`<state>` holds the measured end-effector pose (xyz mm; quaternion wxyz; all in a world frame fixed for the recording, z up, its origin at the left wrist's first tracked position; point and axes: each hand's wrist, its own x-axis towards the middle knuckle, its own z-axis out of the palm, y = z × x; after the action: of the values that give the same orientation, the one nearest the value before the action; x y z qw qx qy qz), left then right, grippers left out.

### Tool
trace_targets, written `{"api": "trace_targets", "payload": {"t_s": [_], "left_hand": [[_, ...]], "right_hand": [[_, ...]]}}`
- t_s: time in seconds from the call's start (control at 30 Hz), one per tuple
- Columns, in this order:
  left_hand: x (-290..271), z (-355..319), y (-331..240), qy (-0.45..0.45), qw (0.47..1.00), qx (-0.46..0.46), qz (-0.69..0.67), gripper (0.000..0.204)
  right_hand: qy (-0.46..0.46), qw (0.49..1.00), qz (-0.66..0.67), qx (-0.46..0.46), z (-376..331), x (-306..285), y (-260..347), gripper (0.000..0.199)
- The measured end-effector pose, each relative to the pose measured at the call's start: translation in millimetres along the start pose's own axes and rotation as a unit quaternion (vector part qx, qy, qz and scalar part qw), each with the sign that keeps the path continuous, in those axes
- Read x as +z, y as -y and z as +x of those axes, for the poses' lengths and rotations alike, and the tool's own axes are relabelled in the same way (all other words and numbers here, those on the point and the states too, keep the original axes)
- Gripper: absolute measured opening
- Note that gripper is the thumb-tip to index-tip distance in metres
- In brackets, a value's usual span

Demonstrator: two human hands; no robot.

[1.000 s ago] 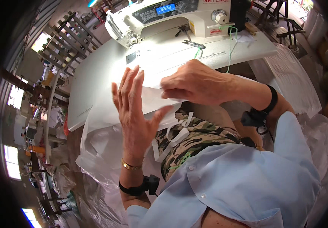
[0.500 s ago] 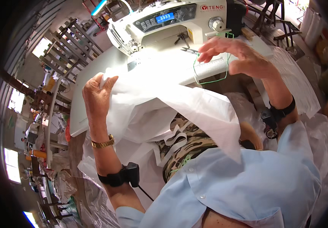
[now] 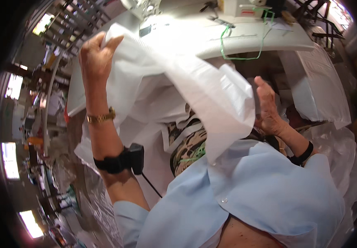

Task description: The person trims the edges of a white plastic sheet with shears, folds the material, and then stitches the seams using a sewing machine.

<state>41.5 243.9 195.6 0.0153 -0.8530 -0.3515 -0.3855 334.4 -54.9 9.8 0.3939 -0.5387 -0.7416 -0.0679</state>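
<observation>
So, starting at the far left, we've got a bright rectangular window (image 3: 9,160) beside a cluttered, blurry stretch of workshop. Next along is the left hand (image 3: 97,60), raised near the left part of the smooth white work table (image 3: 269,37). It's pinching the upper-left corner of a big, thin, slightly see-through white sheet (image 3: 211,95) between thumb and bent fingers. Below that, we spot a gold-coloured link-band watch (image 3: 101,116) on the wrist, then a black strap with a boxy black device (image 3: 136,159) on the forearm.

Moving right, the head of a white sewing machine (image 3: 143,6) pokes in at the top edge, in strong glare. The sheet slants down from the pinch across the middle, in front of the camouflage-print fabric (image 3: 189,142) on the lap, and its lower end hangs over the light-blue buttoned shirt (image 3: 265,186). Above it, we see a loop of bright green thread (image 3: 224,47) drooping off the table's front edge.

Just beside the sheet's right edge is the right hand (image 3: 269,107), fingers unfolded and pointing up; we can't tell if its lower part touches the sheet. Furthest right, we find white layered material (image 3: 323,87) draped downward.
</observation>
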Motion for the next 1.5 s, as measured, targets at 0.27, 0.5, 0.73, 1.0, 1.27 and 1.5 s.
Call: {"api": "trace_targets", "payload": {"t_s": [0.27,0.5,0.73,1.0,1.27,1.5], "left_hand": [[11,-42,-4,-0.218,0.955,0.136,0.147,0.026],[44,-245,-24,0.092,0.984,-0.151,-0.033,0.019],[75,-292,4,0.069,0.968,-0.235,-0.056,0.022],[125,-273,-1,0.233,0.929,-0.287,0.028,0.020],[48,-377,-19,0.273,0.924,-0.255,-0.087,0.012],[-28,-568,-106,0.542,0.772,-0.332,-0.017,0.016]], "right_hand": [[0.022,0.997,0.078,-0.019,84,13,31,0.028],[0.046,0.965,0.221,0.131,124,87,12,0.028],[0.055,0.942,0.268,0.193,140,121,12,0.049],[0.016,0.940,0.299,0.164,151,125,12,0.050],[0.052,0.912,0.333,0.235,152,129,5,0.059],[0.028,0.897,0.343,0.277,168,142,10,0.059]]}}
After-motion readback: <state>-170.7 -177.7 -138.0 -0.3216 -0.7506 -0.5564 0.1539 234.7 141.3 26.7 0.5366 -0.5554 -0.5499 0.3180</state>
